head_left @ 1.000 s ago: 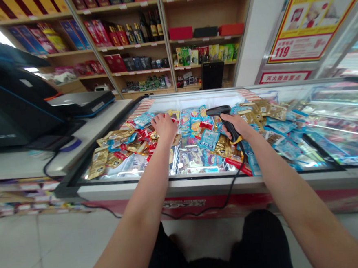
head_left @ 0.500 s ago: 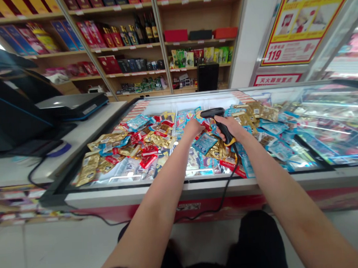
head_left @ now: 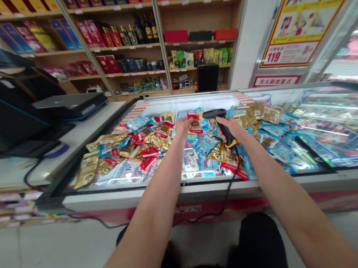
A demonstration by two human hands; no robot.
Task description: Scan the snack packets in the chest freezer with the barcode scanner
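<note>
Scanner [head_left: 214, 114] in black, with yellow at the handle's end, is gripped by the right hand [head_left: 232, 129], its head turned left toward a red packet [head_left: 195, 126]. The left hand [head_left: 183, 125] pinches that packet by its left edge, just beside the scanner's head (the two look apart), above a glass-topped cabinet [head_left: 94, 199]. Blue, gold and red packets lie scattered around, and a black cord [head_left: 231, 185] hangs from the handle.
</note>
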